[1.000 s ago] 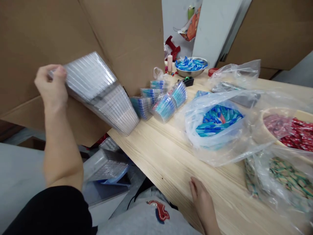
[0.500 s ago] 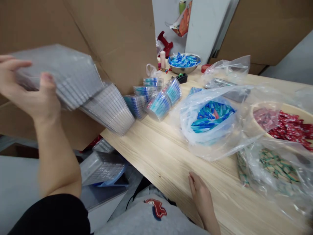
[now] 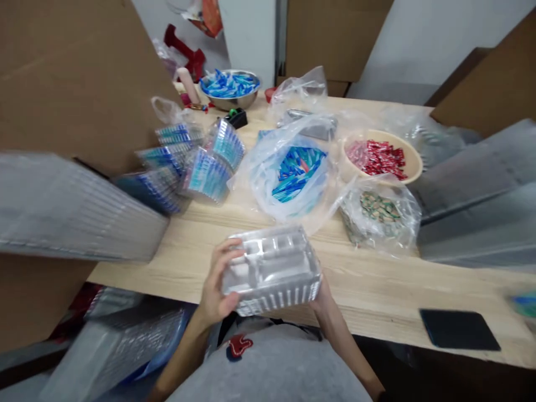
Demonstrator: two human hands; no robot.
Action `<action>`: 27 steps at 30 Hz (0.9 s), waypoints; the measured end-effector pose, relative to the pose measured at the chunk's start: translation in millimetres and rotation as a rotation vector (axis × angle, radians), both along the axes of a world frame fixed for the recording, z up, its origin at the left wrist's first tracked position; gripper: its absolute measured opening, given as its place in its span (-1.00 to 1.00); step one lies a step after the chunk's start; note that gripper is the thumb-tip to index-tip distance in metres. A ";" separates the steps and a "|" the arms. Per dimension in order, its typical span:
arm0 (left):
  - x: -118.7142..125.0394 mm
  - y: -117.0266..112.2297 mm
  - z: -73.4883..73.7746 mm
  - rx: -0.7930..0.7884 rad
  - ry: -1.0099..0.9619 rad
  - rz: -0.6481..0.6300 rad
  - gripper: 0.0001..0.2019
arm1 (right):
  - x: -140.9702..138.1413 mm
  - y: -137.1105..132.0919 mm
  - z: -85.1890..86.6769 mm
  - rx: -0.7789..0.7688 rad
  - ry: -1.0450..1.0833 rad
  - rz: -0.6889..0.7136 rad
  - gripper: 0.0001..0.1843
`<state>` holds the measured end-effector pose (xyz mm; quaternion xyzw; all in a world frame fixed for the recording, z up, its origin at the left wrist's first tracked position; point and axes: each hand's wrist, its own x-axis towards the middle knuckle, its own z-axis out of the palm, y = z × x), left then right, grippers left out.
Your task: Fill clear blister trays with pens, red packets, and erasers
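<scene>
Between my two hands is a stack of clear plastic compartment trays [image 3: 278,268], held above the front edge of the table, with its compartments facing up. My left hand [image 3: 215,285] grips the left end, its thumb on the near side and fingers over the far corner. At the right end, my right hand [image 3: 320,293] presses against the stack; most of its fingers are hidden behind it. Just beyond lies an open clear bag [image 3: 257,190] of blue and teal wrapped sticks [image 3: 297,173].
A taller tray stack [image 3: 79,206] stands at left near filled trays [image 3: 207,176]. Across the table are a steel bowl [image 3: 232,103], a cream basin [image 3: 412,164] of red packets and a bag of green-brown packets [image 3: 379,215]. A dark flat tablet-like object [image 3: 458,329] lies right.
My left hand has brought the tray stack from the far left to in front of my body. My right hand has come off the table to the stack. The view has turned right.
</scene>
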<state>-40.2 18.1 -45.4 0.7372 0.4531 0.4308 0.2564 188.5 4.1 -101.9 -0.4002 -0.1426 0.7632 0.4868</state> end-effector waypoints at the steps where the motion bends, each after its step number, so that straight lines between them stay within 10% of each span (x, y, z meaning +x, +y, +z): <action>1: 10.9 -0.5 -9.9 -0.035 0.003 -0.104 -0.28 | 10.9 -2.9 -1.5 -0.016 -0.052 -0.044 -0.24; 6: 29.5 10.5 -35.2 -0.429 0.074 -0.488 -0.09 | 59.4 -20.7 8.7 0.112 -0.507 -0.134 -0.13; 15: 40.6 5.5 -63.8 -0.757 -0.075 -0.493 -0.14 | 29.5 -28.9 31.8 0.363 -0.963 -0.007 -0.24; 22: 50.8 -2.1 -50.6 -0.849 -0.446 -0.431 -0.31 | 30.4 -30.8 22.2 0.360 -0.886 0.019 -0.01; 27: 66.7 -3.6 -27.7 -0.844 -0.198 -0.356 -0.13 | 30.2 -34.3 21.1 0.380 -0.885 0.038 0.14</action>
